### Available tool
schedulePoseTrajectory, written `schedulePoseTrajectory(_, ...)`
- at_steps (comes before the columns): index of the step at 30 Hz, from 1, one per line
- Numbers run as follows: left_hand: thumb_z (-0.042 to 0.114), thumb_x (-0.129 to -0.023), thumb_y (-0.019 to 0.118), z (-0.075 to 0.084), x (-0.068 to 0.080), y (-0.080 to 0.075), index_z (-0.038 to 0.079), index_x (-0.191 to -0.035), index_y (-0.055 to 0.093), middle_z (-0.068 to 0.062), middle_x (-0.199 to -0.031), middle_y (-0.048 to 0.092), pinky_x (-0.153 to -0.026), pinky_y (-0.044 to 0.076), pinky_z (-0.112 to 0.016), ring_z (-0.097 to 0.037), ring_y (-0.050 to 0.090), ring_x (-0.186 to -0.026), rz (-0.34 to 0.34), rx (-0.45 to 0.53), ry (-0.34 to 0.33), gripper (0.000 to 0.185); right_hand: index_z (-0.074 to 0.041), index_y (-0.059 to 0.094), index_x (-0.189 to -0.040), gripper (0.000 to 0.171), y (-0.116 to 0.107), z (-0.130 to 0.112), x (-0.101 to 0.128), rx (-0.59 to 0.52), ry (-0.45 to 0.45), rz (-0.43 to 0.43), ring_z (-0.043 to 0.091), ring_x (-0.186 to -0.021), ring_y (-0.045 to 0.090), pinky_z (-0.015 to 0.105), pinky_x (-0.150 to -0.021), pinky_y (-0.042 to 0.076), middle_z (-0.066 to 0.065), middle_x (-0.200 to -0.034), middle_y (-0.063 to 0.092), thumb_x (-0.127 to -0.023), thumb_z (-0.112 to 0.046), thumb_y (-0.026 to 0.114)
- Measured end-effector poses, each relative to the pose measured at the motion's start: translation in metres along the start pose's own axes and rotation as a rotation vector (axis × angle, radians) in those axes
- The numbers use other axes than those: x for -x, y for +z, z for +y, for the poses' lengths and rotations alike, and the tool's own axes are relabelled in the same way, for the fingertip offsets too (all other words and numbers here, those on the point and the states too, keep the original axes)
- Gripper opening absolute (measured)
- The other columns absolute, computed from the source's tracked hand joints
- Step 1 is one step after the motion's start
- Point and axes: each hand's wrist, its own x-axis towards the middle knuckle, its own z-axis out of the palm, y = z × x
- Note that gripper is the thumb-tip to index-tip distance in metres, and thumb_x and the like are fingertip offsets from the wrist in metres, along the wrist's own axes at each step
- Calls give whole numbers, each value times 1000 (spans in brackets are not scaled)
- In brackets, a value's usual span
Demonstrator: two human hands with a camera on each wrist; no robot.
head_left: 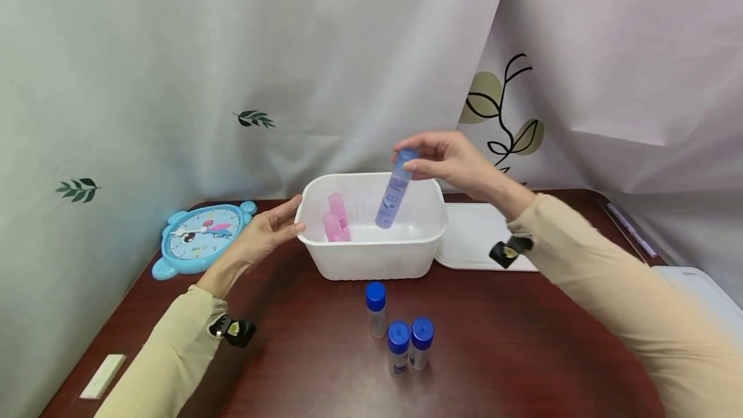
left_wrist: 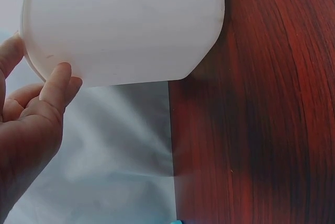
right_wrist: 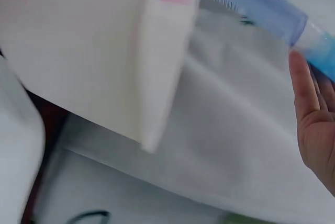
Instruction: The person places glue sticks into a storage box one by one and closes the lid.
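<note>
Right hand [head_left: 455, 163] pinches a blue tube [head_left: 393, 193] by its cap, tilted over the white tub [head_left: 371, 257]. Left hand [head_left: 268, 232], fingers relaxed, touches the tub's left wall. Dark wood table [head_left: 522, 340], pale curtains [head_left: 174, 50] behind the tub; three tubes [head_left: 400, 334] in front, clock [head_left: 200, 234] left.

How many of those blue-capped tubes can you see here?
4. Three blue-capped tubes stand on the table in front of the white tub: one nearer it, two side by side. The right hand holds a fourth over the tub. The tub's wall may hide more.

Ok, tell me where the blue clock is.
In the head view the blue clock lies flat on the table's far left, just left of the left hand touching the white tub.
</note>
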Motion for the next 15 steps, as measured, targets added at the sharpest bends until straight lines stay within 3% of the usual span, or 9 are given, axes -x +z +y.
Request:
schedulePoseTrajectory(8, 6, -94, 55, -5, 0, 1, -3, -148, 15, -19, -154, 18, -89, 43, -10, -37, 27, -137, -16, 15, 10, 68, 5, 60, -121, 36, 37, 57, -35, 189, 165, -15, 24, -94, 67, 32, -82, 55, 19, -113, 65, -86, -3, 66)
schedulePoseTrajectory(15, 6, -94, 55, -4, 0, 0, -4, -148, 15, -19, -154, 17, -90, 42, -10, -37, 26, -137, -15, 10, 24, 68, 3, 60, -122, 38, 52, 73, -46, 283, 209, -100, 28, -105, 63, 32, -88, 52, 17, -116, 65, -85, -3, 67)
